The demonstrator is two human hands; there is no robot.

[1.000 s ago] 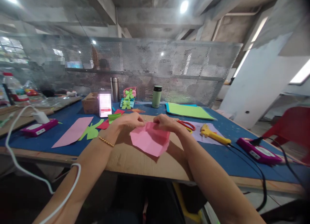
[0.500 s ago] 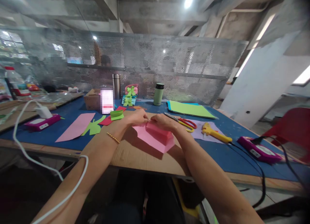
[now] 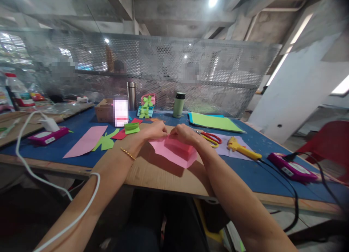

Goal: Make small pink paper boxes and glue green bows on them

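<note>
A pink sheet of paper (image 3: pixel 174 154) with a redder pink folded part on it is held above a brown cardboard sheet (image 3: pixel 147 172). My left hand (image 3: pixel 158 130) has its fingers closed on the far left edge of the paper. Close beside it, my right hand (image 3: pixel 183 134) grips the far edge with bent fingers, and its thumb side faces the left hand. Scissors (image 3: pixel 211 138) with red and yellow handles lie just right of my right hand. Left of my left wrist rest a green paper piece (image 3: pixel 132 128) and red paper (image 3: pixel 119 135).
A yellow glue gun (image 3: pixel 244 150) lies on lilac paper at right, near a purple power strip (image 3: pixel 291 167). Green sheets (image 3: pixel 215 122), a green bottle (image 3: pixel 179 106), a steel flask (image 3: pixel 131 95) and a cardboard box (image 3: pixel 104 111) stand farther back. A white cable (image 3: pixel 89 201) crosses my left forearm.
My right hand has shifted slightly and its fingers are more curled on the paper's far edge. The near edge of the pink paper has moved up a little.
</note>
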